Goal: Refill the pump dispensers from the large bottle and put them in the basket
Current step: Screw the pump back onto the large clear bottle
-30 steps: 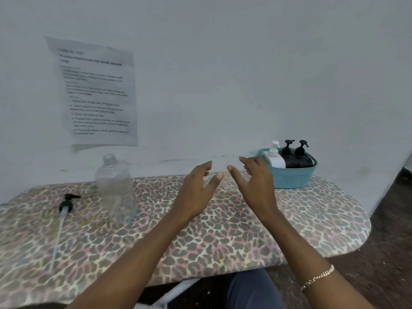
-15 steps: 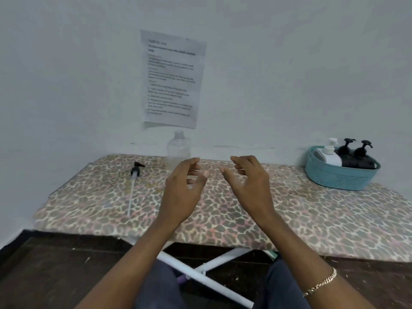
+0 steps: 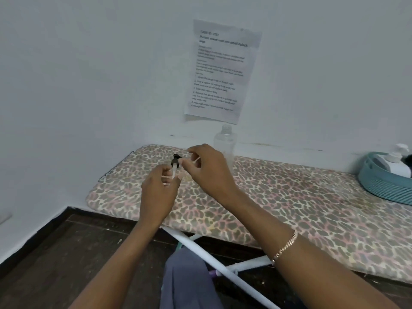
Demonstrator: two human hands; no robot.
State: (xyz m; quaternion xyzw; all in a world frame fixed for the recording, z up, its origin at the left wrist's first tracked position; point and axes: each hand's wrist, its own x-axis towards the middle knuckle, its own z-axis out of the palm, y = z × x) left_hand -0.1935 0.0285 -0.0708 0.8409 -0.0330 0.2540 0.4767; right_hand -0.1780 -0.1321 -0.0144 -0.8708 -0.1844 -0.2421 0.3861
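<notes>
A black pump head with a white dip tube is at the far left of the leopard-print board. My left hand pinches the tube from below. My right hand pinches the pump just under its black head. The large clear bottle stands uncapped against the wall, right behind my right hand. At the right edge sits the teal basket, holding a white pump dispenser and a black one cut off by the frame.
A printed sheet is taped to the white wall above the bottle. The board's left end is close to the side wall. White metal legs cross under the board above a dark floor.
Both hands have moved left from mid-air above the board's middle to the loose pump and taken hold of it. The view has swung left, pushing the basket to the right edge.
</notes>
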